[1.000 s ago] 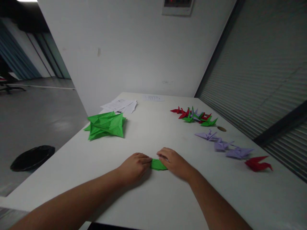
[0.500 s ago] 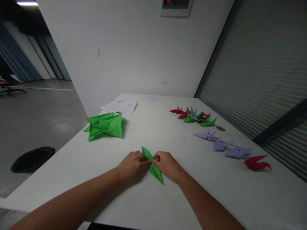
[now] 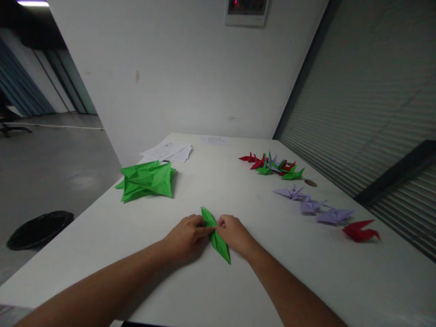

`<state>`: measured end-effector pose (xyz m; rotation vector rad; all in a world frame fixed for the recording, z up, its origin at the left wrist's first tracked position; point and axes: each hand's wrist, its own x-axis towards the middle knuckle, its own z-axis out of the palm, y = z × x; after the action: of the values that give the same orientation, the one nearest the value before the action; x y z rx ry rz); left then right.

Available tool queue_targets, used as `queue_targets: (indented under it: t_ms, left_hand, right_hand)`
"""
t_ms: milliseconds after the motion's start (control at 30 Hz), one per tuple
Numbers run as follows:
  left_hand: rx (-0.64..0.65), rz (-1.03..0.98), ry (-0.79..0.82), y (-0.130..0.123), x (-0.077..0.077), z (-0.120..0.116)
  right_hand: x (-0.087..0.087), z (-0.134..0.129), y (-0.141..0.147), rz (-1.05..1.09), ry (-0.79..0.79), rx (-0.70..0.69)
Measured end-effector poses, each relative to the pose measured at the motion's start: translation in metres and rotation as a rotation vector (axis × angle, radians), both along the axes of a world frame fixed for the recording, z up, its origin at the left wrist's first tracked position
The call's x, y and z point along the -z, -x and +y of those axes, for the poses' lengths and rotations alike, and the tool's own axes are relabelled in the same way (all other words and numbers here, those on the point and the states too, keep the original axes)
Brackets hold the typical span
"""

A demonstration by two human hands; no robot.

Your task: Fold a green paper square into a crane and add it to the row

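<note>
A narrow, diamond-shaped piece of folded green paper [image 3: 220, 245] lies on the white table between my hands. My left hand [image 3: 187, 236] is on its left side, fingers curled, with the index finger reaching across its middle. From the right, my right hand [image 3: 232, 230] pinches the paper's edge at the middle, thumb and fingers closed together. The fingertips of both hands nearly meet there. Further back on the left rests a stack of folded green paper [image 3: 148, 180].
Purple folded cranes [image 3: 335, 216] and a red crane [image 3: 361, 231] line the right side, with a mixed pile of cranes [image 3: 272, 165] behind. White papers [image 3: 166, 151] lie at the back left. A black-lined bin [image 3: 41, 229] stands on the floor at left.
The view has shifted slightly. My left index finger now lies straighter across the green paper, and both hands remain at its middle.
</note>
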<state>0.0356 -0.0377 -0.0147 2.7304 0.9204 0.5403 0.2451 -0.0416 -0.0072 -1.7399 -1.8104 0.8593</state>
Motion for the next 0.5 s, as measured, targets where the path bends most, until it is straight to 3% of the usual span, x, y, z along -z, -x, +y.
queue_targets:
  t_ms: [200,367,500]
  left_hand:
    - [-0.091,-0.36,0.269,0.001,0.004,0.008]
    - [-0.13,-0.719,0.595,-0.008,0.0,0.018]
    - [-0.186,-0.926,0.912,-0.022,-0.011,0.028]
  right_hand:
    - [0.013,0.008,-0.002,0.294,-0.212,0.079]
    - [0.012,0.007,0.001,0.599,-0.142,0.049]
    - [0.006,0.005,0.0,0.708,-0.129,0.014]
